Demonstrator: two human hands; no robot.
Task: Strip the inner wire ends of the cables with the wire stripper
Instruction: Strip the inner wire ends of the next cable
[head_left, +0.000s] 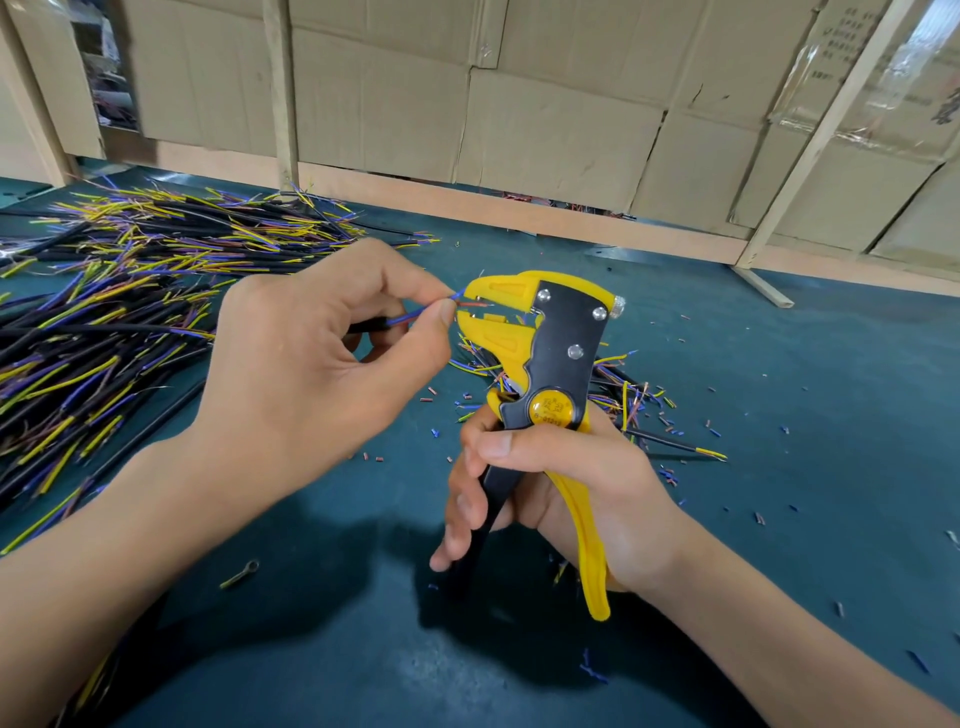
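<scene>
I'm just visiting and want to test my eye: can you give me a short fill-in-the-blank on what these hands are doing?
1. The right hand grips the handles of a black and ____ stripper.
2. The left hand pinches thin wires at the stripper's ____.
3. The big cable pile lies on the person's ____ side.
4. The mat is dotted with small bits of cut ____.

Missing words: yellow; jaws; left; insulation

Cable (366, 326): black sheath mostly hidden inside left hand (311, 364).
Wire stripper (545, 374): handles partly covered by right hand (561, 488); dial print too small to read.
Cable pile (104, 312): cut off at left edge.
Cardboard boxes (519, 104): printing blurred, tops cut off.
</scene>
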